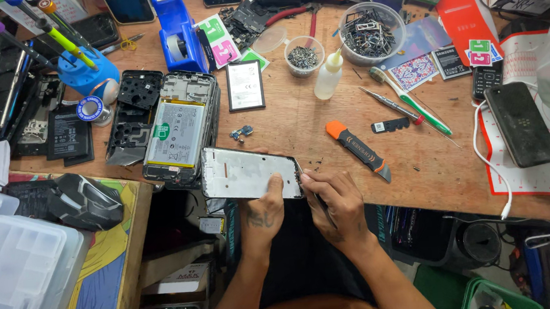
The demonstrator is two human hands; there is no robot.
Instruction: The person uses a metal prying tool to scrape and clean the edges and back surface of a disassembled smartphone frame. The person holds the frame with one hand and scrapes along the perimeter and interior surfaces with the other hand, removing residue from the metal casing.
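Observation:
My left hand (265,209) grips the near edge of a silver phone frame (243,171), holding it flat just over the front edge of the wooden workbench (298,117). My right hand (332,199) pinches a thin dark tool (323,206) at the frame's right end. An opened phone with its battery showing (178,132) lies just left of the frame. An orange and grey scraper (358,149) rests to the right.
Loose battery (245,85), glue bottle (328,77), cups of screws (302,55) and small parts (371,32), tweezers and a green pen (413,102), blue tape dispenser (180,34), screwdriver stand (85,68), black phone (521,123) on a mat, white cable (496,176), plastic boxes (15,266) at left.

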